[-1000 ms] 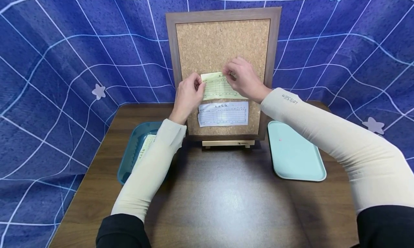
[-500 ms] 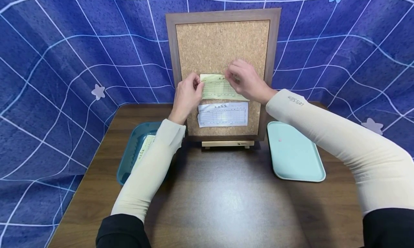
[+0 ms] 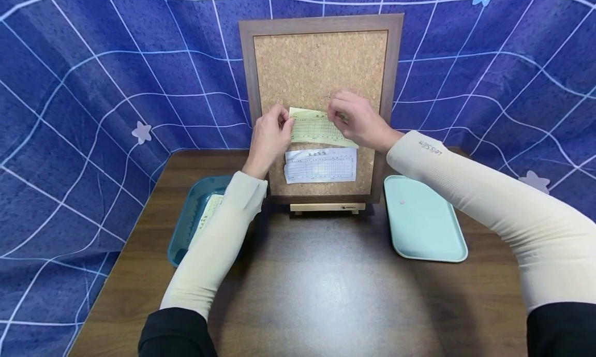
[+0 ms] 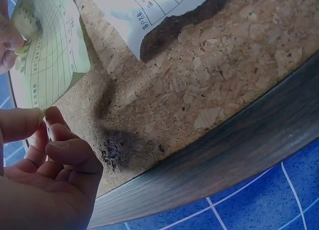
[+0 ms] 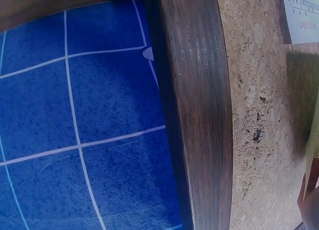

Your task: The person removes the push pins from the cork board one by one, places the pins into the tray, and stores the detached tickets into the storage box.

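A pale green printed form slip (image 3: pixel 309 127) lies in front of the framed corkboard (image 3: pixel 321 62), tilted slightly down to the right. My left hand (image 3: pixel 269 137) pinches its left corner between thumb and index finger, plain in the left wrist view on the slip (image 4: pixel 50 56). My right hand (image 3: pixel 356 120), fingers curled, pinches the slip toward its upper right; a tiny yellowish bit shows at its fingertips in the left wrist view. Below, a white form slip (image 3: pixel 321 165) is on the cork. The right wrist view catches only a bit of the right hand's fingers (image 5: pixel 311 197).
The corkboard stands on a small wooden easel ledge (image 3: pixel 328 207) on a brown table (image 3: pixel 326 279). At left, a teal basket (image 3: pixel 179 238) holds more green slips (image 3: pixel 210 209). At right lies a light blue tray (image 3: pixel 426 227) with a tiny pink speck. A blue curtain hangs behind.
My right hand has shifted slightly right and down, and the green slip's right side has dipped with it. The left hand stays at the left corner.
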{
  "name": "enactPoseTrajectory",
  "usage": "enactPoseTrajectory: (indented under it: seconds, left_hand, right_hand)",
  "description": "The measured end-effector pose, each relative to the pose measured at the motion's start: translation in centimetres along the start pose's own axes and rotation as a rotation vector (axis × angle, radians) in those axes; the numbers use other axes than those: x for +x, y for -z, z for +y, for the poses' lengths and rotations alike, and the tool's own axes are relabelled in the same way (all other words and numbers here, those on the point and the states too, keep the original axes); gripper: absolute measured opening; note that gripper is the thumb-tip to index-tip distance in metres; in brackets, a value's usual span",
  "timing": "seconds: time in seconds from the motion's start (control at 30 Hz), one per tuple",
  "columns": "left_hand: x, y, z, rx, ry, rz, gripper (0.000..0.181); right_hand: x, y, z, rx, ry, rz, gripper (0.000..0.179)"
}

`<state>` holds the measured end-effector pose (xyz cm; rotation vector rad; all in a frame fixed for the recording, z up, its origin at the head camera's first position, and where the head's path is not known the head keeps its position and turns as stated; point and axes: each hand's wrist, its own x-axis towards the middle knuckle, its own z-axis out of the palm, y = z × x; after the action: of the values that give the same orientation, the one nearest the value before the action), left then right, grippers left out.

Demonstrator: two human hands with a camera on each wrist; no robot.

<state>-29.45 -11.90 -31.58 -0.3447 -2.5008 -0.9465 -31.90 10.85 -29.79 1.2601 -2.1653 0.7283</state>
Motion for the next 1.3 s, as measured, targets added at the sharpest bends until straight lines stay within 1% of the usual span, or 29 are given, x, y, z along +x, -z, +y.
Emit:
enactPoseTrajectory:
  seconds: [0.13, 0.4, 0.6, 0.7, 0.83, 1.0, 1.17, 1.3]
  left_hand:
    - [0.0, 0.0, 0.0, -0.005, -0.003, -0.001, 0.011]
    - [0.0, 0.2, 0.3, -0.006, -0.002, -0.005, 0.011]
    - [0.2, 0.3, 0.3, 0.0, -0.017, -0.003, 0.011]
    - [0.2, 0.3, 0.3, -0.006, -0.025, 0.004, 0.011]
    - [0.2, 0.5, 0.2, -0.009, -0.012, 0.004, 0.011]
    - [0.1, 0.7, -0.1, -0.01, -0.007, 0.007, 0.012]
    - [-0.1, 1.0, -0.6, -0.042, -0.026, 0.04, 0.012]
    - [-0.2, 1.3, -1.1, -0.064, -0.052, 0.083, 0.011]
  right_hand:
    - [-0.1, 0.1, -0.1, -0.001, 0.003, 0.002, 0.024]
    - [-0.3, 0.3, -0.1, 0.02, 0.043, 0.02, 0.03]
    - [-0.7, 0.6, 0.0, -0.007, 0.075, 0.032, 0.037]
    - [-0.8, 0.7, 0.1, -0.017, 0.058, 0.042, 0.037]
    - [-0.8, 0.8, 0.1, -0.024, 0.027, 0.05, 0.036]
    - [-1.1, 0.8, -0.1, -0.012, 0.009, 0.067, 0.033]
    - [-1.4, 0.9, 0.0, -0.017, -0.004, 0.092, 0.029]
    - [-1.7, 1.2, 0.2, -0.036, -0.031, 0.087, 0.023]
